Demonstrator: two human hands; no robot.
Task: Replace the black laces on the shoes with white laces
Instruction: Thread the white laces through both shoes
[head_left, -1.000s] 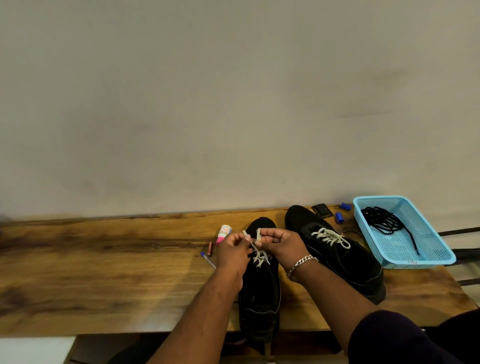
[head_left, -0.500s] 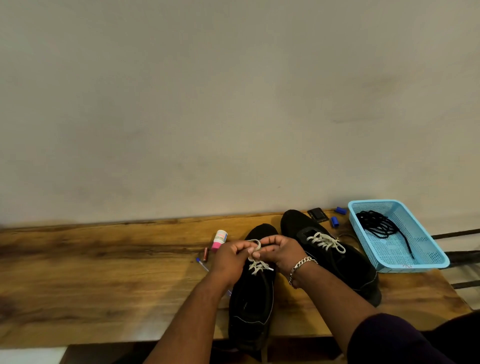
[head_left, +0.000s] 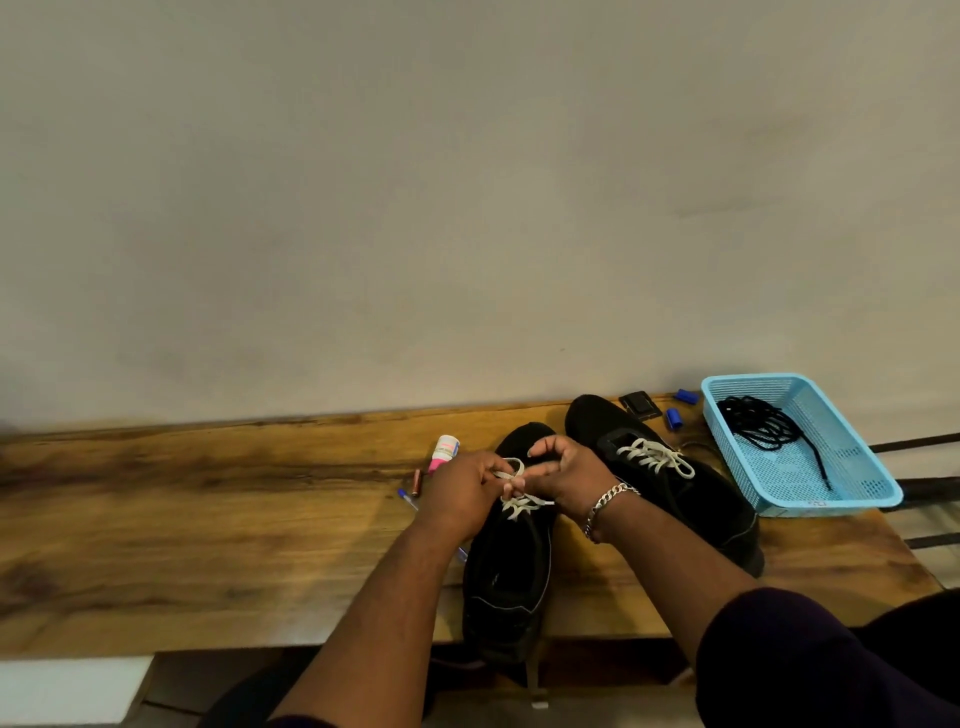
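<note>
Pinching the soft white lace (head_left: 511, 470) over the near shoe (head_left: 511, 566) on the wooden bench (head_left: 208, 519), left hand (head_left: 460, 491) and right hand (head_left: 563, 475) each held a limp loop, best gripped close to the knot, I'd judge.

No legible text, brand or number was found. Faint print was seen on the label of the small pink-and-white bottle (head_left: 445, 451), and a small dark mark on the front wall of the blue basket (head_left: 820, 502), but neither could be read.
</note>
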